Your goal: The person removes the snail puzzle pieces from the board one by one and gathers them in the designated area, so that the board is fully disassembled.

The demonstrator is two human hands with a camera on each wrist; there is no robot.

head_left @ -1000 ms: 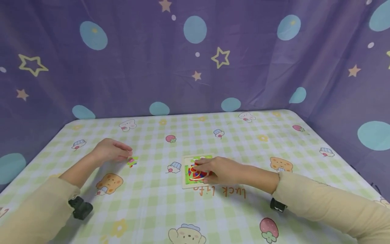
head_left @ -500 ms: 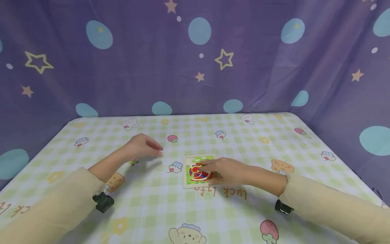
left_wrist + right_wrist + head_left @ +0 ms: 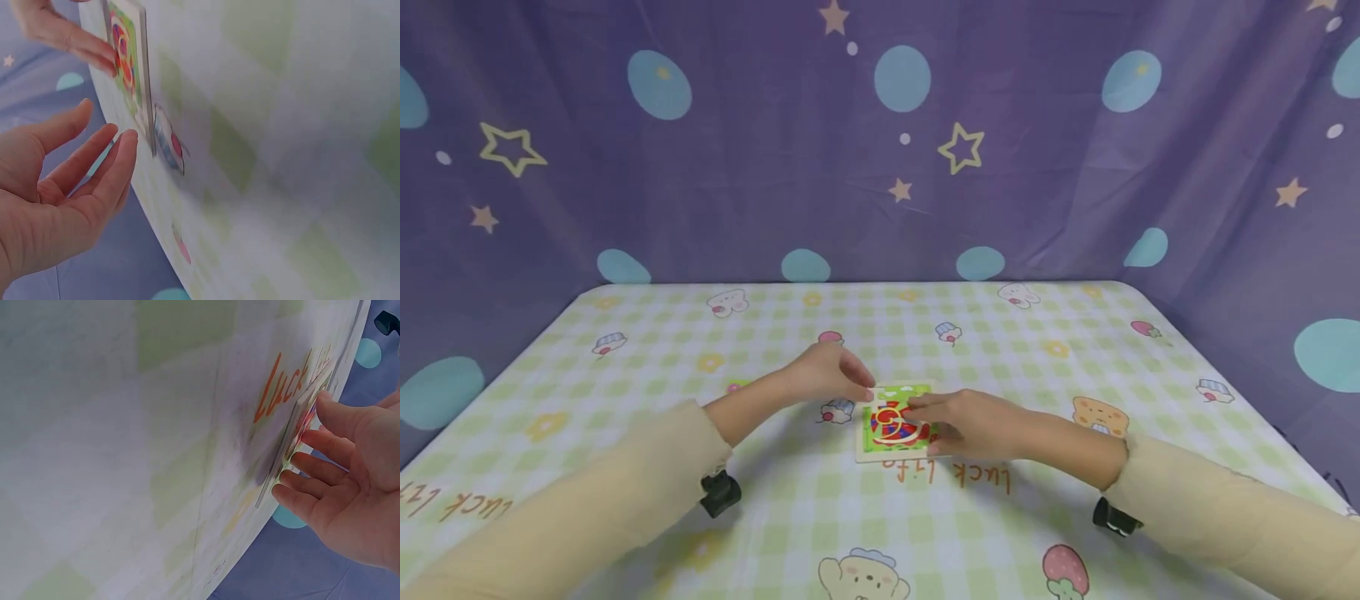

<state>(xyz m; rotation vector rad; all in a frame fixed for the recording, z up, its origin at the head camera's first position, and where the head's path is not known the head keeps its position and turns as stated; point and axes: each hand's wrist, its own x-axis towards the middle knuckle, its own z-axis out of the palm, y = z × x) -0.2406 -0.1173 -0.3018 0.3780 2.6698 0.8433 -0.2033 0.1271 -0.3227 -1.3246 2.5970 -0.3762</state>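
A small square wooden picture puzzle point(image 3: 891, 425) lies flat on the table, its pale frame around a green picture with a red and blue figure. My right hand point(image 3: 981, 423) reaches over its right side, fingers extended with the tips at the picture. At the upper left corner of the board is my left hand point(image 3: 826, 372), held just off it. Bent loosely, the left fingers point(image 3: 103, 159) have nothing between them and the thumb in the left wrist view. A small colourful piece point(image 3: 735, 386), pink and green, shows just behind my left forearm, mostly hidden.
A green and white checked tablecloth point(image 3: 820, 517) with printed cartoon figures covers the table. Behind the far edge hangs a purple curtain point(image 3: 752, 167) with stars and blue dots. Dark cameras sit on the left wrist point(image 3: 720, 493) and right wrist point(image 3: 1116, 518).
My left hand has moved right, from beside the small colourful piece to the corner of the puzzle board. The right hand has stayed at the board, its fingers sliding slightly right across the picture.
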